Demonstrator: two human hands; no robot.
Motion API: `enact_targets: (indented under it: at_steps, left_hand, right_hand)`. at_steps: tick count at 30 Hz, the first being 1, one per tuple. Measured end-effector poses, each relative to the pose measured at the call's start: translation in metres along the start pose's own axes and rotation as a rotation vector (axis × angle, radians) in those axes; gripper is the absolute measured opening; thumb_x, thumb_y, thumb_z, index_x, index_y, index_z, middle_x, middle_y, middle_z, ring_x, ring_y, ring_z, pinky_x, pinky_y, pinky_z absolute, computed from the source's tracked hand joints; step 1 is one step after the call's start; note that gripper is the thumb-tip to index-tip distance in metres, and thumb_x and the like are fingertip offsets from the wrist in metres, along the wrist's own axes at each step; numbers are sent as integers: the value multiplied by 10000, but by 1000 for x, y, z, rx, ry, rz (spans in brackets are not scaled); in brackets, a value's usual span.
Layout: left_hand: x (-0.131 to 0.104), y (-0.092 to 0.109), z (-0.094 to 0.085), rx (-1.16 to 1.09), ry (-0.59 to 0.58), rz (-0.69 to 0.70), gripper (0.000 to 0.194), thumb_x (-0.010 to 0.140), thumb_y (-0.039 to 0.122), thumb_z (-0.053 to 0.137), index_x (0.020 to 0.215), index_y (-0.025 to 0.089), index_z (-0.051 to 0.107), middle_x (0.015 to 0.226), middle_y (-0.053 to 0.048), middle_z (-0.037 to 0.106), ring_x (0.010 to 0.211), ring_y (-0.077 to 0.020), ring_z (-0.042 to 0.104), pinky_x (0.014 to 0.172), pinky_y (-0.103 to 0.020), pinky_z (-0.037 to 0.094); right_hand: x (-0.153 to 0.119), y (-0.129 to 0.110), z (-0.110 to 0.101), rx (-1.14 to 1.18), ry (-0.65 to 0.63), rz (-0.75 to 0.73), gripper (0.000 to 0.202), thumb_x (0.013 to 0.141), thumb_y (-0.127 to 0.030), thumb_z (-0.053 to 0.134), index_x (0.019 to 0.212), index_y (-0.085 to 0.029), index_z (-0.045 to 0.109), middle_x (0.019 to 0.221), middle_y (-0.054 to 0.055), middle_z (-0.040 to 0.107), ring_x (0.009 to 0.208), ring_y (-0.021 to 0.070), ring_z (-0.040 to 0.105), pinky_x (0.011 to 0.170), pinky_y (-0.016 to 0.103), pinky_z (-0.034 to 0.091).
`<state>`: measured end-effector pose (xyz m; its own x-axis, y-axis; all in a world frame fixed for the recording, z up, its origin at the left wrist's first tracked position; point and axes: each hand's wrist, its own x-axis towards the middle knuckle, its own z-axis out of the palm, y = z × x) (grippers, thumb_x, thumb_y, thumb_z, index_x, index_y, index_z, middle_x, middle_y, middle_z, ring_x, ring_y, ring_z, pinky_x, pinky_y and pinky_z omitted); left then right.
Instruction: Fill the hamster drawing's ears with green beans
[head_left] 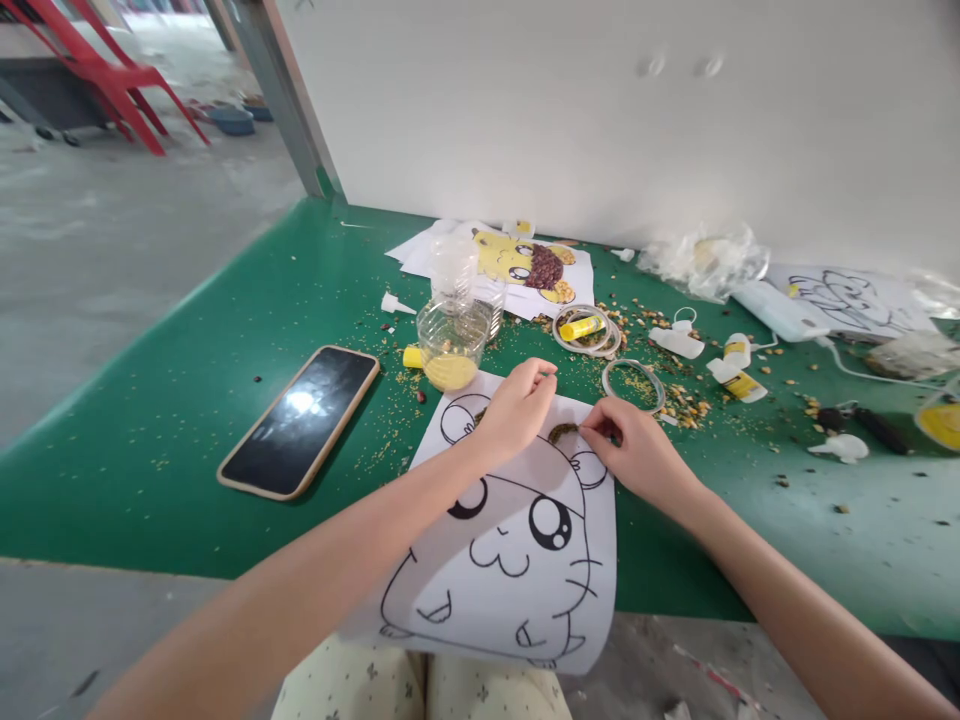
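Note:
A white sheet with a black-outlined cartoon animal lies at the table's front edge, its lower part hanging over. My left hand is over the top of the drawing, fingers curled together; what they hold, if anything, is hidden. My right hand is at the sheet's upper right, thumb and fingertips pinched beside a small dark green patch of grains near the right ear. Whether a grain is in the pinch is too small to tell. Just behind the sheet stands a clear plastic cup with yellow contents.
A phone lies left on the green table. Behind are a partly seed-covered picture, clear lids, scattered seeds, glue bottles and plastic bags. A white panel stands along the back.

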<state>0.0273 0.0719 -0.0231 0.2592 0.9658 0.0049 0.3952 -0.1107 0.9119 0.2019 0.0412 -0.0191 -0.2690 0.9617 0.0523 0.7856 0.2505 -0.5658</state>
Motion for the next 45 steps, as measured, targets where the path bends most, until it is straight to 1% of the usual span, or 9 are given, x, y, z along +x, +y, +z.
enact_targets:
  at_steps: [6, 10, 12, 16, 22, 29, 38, 42, 45]
  left_hand:
    - [-8, 4, 1, 214, -70, 167, 327, 780, 58, 382, 870, 182, 670, 964, -39, 571, 960, -175, 507, 881, -329, 432]
    - [-16, 5, 3, 343, -100, 285, 358, 790, 51, 384, 907, 192, 692, 967, -47, 567, 967, -195, 467, 878, -351, 437]
    - [-18, 4, 4, 389, -115, 330, 372, 788, 50, 392, 946, 202, 692, 981, -51, 559, 978, -198, 458, 886, -355, 437]
    - [-19, 3, 5, 449, -130, 384, 390, 781, 53, 402, 994, 213, 687, 992, -60, 544, 1002, -203, 449, 904, -359, 432]
    - [-20, 3, 6, 502, -128, 406, 378, 780, 66, 414, 992, 217, 688, 993, -64, 540, 995, -204, 453, 895, -354, 441]
    - [-18, 4, 6, 541, -120, 419, 341, 783, 62, 409, 946, 183, 682, 960, -56, 562, 961, -192, 461, 876, -325, 447]
    - [-19, 5, 6, 601, -154, 423, 339, 796, 79, 396, 920, 178, 696, 982, -76, 585, 967, -219, 467, 872, -369, 439]
    - [-19, 5, 6, 589, -162, 417, 346, 780, 65, 402, 911, 179, 702, 1001, -72, 588, 961, -214, 472, 879, -366, 438]
    - [-19, 6, 5, 574, -153, 415, 348, 771, 57, 411, 901, 193, 704, 1013, -58, 599, 946, -204, 485, 866, -350, 445]
  right_hand:
    - [-1, 1, 1, -35, 32, -41, 88, 757, -156, 507, 675, -186, 498, 686, 19, 549, 669, 154, 480, 611, 281, 357]
    - [0, 9, -4, 212, -28, 29, 98, 795, -236, 514, 717, -186, 544, 691, 9, 562, 625, 135, 486, 572, 265, 370]
    - [0, 12, -6, 312, -10, 70, 125, 805, -277, 520, 725, -185, 546, 683, 5, 560, 616, 131, 489, 562, 260, 378]
    - [0, 14, -6, 315, -3, 86, 121, 799, -277, 539, 721, -186, 550, 675, -3, 562, 613, 128, 490, 559, 260, 374]
    - [-1, 8, -6, 227, -27, 52, 84, 788, -220, 541, 714, -187, 563, 682, -4, 572, 604, 124, 484, 553, 259, 365]
    - [-2, 2, -1, 83, 40, 2, 97, 805, -200, 517, 708, -191, 523, 688, 3, 550, 648, 138, 487, 585, 262, 356]
    - [-5, 2, 12, -123, 128, -129, 137, 818, -159, 441, 695, -203, 398, 708, 29, 500, 696, 174, 452, 665, 305, 361]
    - [-1, -1, 12, -152, 96, -77, 151, 789, -127, 429, 683, -211, 360, 720, 38, 495, 708, 189, 445, 647, 306, 342]
    - [0, -2, 10, -73, 79, -50, 145, 776, -130, 447, 675, -210, 381, 688, 23, 484, 679, 181, 437, 622, 296, 321]
